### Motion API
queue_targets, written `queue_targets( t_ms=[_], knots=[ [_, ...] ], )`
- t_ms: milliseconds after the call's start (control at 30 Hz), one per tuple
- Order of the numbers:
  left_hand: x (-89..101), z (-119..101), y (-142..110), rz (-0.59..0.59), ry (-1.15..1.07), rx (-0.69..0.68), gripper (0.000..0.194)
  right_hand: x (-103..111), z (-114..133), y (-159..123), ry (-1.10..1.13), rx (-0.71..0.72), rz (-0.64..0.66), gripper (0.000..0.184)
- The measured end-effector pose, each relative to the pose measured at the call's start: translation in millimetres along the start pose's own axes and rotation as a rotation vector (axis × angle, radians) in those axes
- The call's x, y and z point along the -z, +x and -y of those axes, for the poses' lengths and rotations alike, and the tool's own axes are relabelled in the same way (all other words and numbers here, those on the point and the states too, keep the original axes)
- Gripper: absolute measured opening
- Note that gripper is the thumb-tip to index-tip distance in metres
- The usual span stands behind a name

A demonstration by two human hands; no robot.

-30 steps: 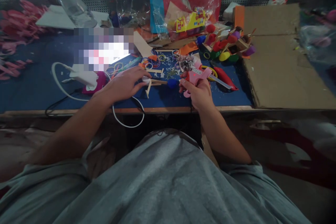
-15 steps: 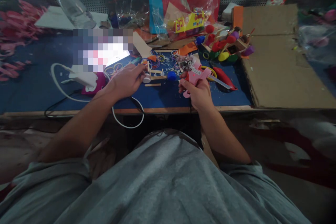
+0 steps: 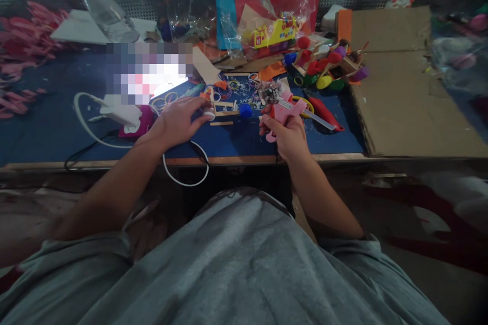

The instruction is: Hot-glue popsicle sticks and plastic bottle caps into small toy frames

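My left hand (image 3: 183, 119) has its thumb and fingers closed on a white bottle cap (image 3: 209, 114) at the near end of a small frame of wooden sticks (image 3: 226, 112). A blue bottle cap (image 3: 245, 110) sits at the frame's right end. Just in front of the frame, a loose stick (image 3: 221, 123) lies on the blue tabletop. My right hand (image 3: 287, 129) grips a pink hot glue gun (image 3: 285, 110), whose clear glue stick (image 3: 320, 119) juts out to the right. The gun's nozzle end is near a clump of grey-white scraps (image 3: 270, 92).
A lit phone (image 3: 170, 86), partly blurred out, and a white charger (image 3: 122, 111) lie left. Rubber bands (image 3: 223, 92) and shavings litter the middle. Coloured caps on sticks (image 3: 328, 68) are heaped behind. Cardboard (image 3: 412, 91) covers the right side; a bottle (image 3: 109, 10) leans back left.
The stick frame has been turned so one stick stands up beside the white cap, and it has shifted slightly left. A loose stick now shows in front. My right hand has hardly moved.
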State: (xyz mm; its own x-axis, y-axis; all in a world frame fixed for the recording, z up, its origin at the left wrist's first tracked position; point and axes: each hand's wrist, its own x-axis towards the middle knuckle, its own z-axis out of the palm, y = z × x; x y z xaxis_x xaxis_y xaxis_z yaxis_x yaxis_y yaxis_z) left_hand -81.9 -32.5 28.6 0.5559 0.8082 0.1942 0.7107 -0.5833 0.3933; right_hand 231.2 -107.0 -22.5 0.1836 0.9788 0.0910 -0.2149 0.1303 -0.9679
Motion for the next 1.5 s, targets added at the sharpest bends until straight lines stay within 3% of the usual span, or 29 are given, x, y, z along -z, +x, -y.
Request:
queue_targets(
  t_ms=[167, 333, 433, 500, 667, 1000, 1500],
  knots=[
    [12.2, 8.2, -14.1, 0.001, -0.003, 0.030, 0.039, 0.5, -1.8, -0.4, -0.046, 0.002, 0.026, 0.044],
    [15.9, 16.1, -22.9, -0.025, 0.109, 0.034, 0.057, 2.3, -5.6, -0.3, -0.037, 0.029, 0.010, 0.047],
    [15.0, 12.2, -23.9, -0.053, 0.151, 0.034, 0.057, 3.0, -6.4, -0.4, -0.038, 0.031, 0.002, 0.046],
    [14.8, 6.8, -24.4, -0.106, 0.119, 0.067, 0.055, 2.9, -6.6, -0.5, -0.035, 0.025, 0.006, 0.046],
    [19.5, -5.2, -25.6, -0.261, 0.042, 0.120, 0.077, 2.6, -7.3, -0.8, -0.002, 0.027, 0.000, 0.046],
    [17.8, -3.5, -22.7, -0.267, 0.293, -0.047, 0.051, 3.5, -5.8, -2.3, -0.023, 0.030, 0.016, 0.042],
    [16.3, -7.2, -20.5, -0.229, 0.200, 0.052, 0.051, 1.0, -0.1, -3.8, -0.021, -0.002, -0.006, 0.036]
  ],
)
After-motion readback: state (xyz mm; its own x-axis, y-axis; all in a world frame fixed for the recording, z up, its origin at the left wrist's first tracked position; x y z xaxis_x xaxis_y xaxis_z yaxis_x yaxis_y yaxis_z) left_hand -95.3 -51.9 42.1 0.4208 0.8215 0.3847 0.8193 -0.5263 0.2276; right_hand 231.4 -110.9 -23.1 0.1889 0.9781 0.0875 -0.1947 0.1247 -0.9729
